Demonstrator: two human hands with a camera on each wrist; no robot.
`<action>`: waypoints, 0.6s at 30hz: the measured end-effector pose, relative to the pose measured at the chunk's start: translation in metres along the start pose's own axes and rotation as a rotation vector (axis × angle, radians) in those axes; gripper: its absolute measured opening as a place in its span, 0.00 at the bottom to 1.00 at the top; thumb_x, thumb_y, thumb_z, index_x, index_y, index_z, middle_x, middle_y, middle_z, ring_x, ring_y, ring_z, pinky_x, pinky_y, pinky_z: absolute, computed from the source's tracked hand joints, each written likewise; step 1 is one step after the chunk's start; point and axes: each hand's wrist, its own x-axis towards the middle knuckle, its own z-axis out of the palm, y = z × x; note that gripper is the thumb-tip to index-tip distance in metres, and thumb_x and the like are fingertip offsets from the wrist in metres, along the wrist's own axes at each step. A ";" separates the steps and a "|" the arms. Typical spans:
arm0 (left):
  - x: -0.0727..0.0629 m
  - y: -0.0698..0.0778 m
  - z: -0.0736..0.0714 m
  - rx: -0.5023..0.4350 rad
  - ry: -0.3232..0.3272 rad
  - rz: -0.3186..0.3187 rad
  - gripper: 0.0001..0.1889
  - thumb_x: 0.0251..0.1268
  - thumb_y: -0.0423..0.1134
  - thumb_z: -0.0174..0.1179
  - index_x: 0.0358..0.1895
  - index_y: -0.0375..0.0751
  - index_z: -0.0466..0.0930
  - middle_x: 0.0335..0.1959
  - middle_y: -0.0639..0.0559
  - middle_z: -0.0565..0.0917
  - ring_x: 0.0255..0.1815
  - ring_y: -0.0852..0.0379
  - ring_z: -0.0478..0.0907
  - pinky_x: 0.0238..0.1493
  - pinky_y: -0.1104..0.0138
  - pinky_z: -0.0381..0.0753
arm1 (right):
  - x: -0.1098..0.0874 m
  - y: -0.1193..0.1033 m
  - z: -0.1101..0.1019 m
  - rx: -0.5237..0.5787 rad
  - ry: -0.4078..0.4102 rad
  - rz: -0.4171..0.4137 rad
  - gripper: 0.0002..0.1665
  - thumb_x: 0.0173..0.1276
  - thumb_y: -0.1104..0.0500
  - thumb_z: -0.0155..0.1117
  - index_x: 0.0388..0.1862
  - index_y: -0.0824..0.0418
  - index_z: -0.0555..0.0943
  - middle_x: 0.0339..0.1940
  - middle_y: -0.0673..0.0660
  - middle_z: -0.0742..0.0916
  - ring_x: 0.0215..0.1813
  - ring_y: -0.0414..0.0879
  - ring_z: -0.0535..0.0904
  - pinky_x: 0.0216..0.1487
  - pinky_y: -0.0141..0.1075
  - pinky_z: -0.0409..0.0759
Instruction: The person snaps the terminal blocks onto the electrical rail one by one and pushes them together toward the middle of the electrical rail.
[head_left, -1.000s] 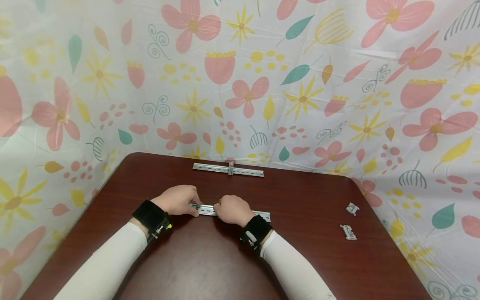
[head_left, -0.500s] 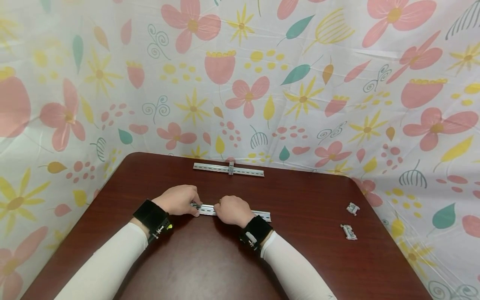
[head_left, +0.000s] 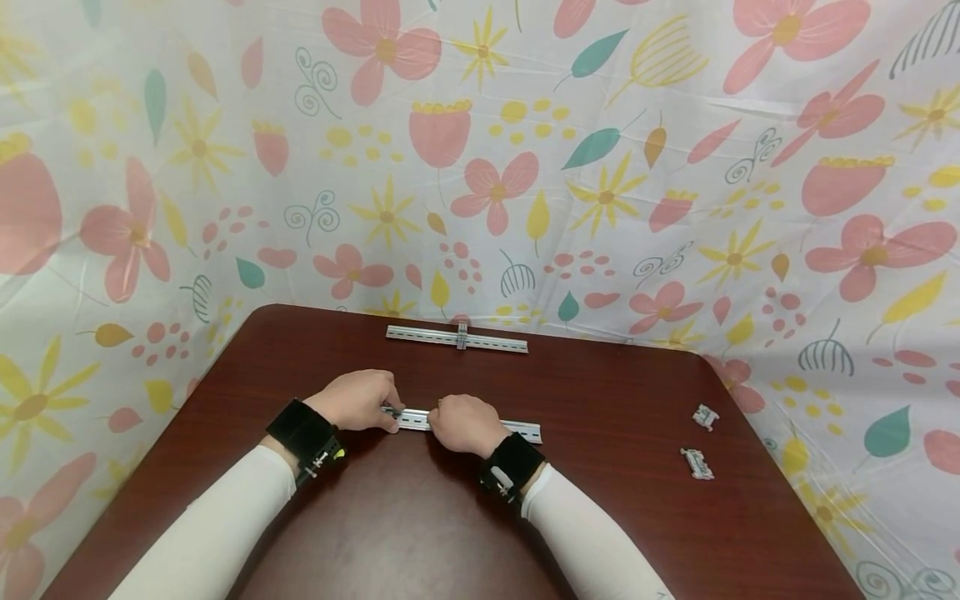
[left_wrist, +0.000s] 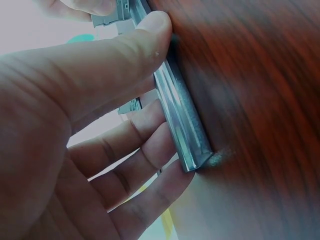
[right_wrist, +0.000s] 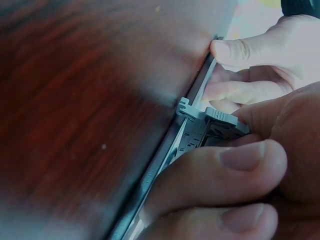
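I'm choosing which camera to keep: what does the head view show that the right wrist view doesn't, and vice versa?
Only the head view: the far rail with a block on it, plus a farther loose piece and a nearer loose piece at right.

Only the right wrist view: a grey connector at the near rail, held by the right hand.

Both: that rail, both hands, including the left hand, and the table.

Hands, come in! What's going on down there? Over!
Left grip holds left end of near rail. Right grip holds grey clip at rail, seating unclear. Two loose pieces off right, clear of rail.
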 end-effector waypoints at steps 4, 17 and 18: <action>0.001 -0.001 0.000 0.014 0.008 0.016 0.11 0.59 0.44 0.86 0.44 0.49 0.99 0.38 0.61 0.85 0.39 0.62 0.81 0.42 0.63 0.83 | -0.025 -0.026 -0.034 0.044 -0.009 0.037 0.24 0.86 0.53 0.56 0.24 0.53 0.83 0.26 0.51 0.83 0.27 0.45 0.79 0.30 0.46 0.82; 0.000 0.001 -0.001 -0.003 -0.001 -0.009 0.09 0.60 0.43 0.85 0.42 0.50 0.98 0.37 0.62 0.84 0.37 0.64 0.79 0.40 0.64 0.82 | -0.039 -0.038 -0.049 0.087 0.003 0.076 0.25 0.86 0.52 0.58 0.24 0.53 0.83 0.26 0.51 0.83 0.27 0.46 0.79 0.33 0.46 0.82; 0.000 0.001 -0.001 -0.004 0.000 -0.005 0.09 0.60 0.43 0.85 0.42 0.50 0.98 0.37 0.62 0.83 0.36 0.64 0.78 0.39 0.64 0.82 | -0.039 -0.038 -0.049 0.091 0.004 0.077 0.25 0.86 0.52 0.58 0.24 0.53 0.83 0.26 0.51 0.83 0.27 0.46 0.79 0.32 0.46 0.82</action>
